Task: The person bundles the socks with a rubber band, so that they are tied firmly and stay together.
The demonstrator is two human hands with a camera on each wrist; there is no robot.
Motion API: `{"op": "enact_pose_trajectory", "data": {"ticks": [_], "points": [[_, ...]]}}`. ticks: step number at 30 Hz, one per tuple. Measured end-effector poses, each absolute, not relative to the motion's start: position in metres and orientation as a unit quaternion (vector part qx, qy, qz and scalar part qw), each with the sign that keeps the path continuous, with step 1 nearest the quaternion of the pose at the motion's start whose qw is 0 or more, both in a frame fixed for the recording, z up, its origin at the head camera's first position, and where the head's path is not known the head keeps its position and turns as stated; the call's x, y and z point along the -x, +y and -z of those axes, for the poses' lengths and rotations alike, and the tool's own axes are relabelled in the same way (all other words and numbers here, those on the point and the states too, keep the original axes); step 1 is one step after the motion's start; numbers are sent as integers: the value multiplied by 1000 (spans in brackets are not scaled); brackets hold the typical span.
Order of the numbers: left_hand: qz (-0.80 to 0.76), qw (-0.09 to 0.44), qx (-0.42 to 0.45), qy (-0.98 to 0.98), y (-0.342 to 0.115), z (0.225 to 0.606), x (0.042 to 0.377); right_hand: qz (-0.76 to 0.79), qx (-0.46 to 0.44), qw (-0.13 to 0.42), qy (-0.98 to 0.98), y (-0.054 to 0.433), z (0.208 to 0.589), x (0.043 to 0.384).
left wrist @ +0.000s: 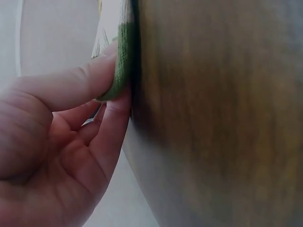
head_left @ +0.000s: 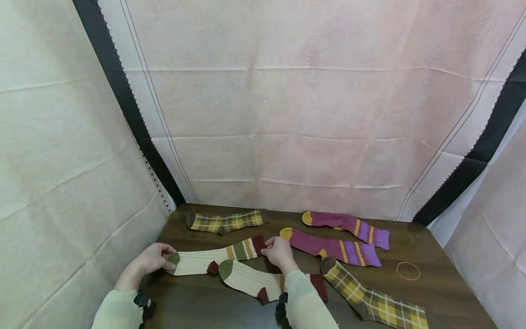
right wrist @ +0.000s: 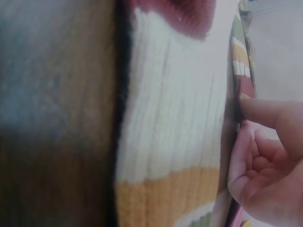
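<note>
A cream sock [head_left: 197, 262] with a green toe, dark red heel and striped leg lies stretched sideways between the two hands. My left hand [head_left: 150, 260] pinches its green toe [left wrist: 124, 59] between thumb and fingers, close to the table's left edge. At the other end, my right hand [head_left: 281, 254] pinches the dark red cuff [right wrist: 245, 87]. Just in front lies a matching cream sock [head_left: 243, 278], its striped leg partly hidden under the right forearm; it fills the middle of the right wrist view.
On the dark wooden table [head_left: 181, 306] lie a yellow plaid sock [head_left: 230, 222] at the back left and another plaid sock [head_left: 370, 299] at the front right. Two purple socks, one behind [head_left: 337, 220] and one nearer [head_left: 324, 245], lie right of centre. A thin rubber band [head_left: 408, 271] lies farther right.
</note>
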State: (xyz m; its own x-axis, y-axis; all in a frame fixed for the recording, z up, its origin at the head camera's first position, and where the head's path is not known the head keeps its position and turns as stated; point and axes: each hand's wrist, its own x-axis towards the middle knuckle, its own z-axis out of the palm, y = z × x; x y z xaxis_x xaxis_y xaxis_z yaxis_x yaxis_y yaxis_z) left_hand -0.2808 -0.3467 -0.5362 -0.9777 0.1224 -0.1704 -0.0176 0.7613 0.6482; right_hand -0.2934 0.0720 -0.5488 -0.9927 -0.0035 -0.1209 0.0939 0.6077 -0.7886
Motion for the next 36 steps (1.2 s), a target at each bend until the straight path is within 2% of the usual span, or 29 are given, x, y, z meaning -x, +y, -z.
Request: {"op": "enact_pose_trajectory", "data": {"ticks": [28,36], "points": [[-336,142,-22,931,-354,542,289,445,-15,56,894,74,553,292],[-348,126,-19,929,-352,538,290,448,-7,45,893,75,547,292]]}}
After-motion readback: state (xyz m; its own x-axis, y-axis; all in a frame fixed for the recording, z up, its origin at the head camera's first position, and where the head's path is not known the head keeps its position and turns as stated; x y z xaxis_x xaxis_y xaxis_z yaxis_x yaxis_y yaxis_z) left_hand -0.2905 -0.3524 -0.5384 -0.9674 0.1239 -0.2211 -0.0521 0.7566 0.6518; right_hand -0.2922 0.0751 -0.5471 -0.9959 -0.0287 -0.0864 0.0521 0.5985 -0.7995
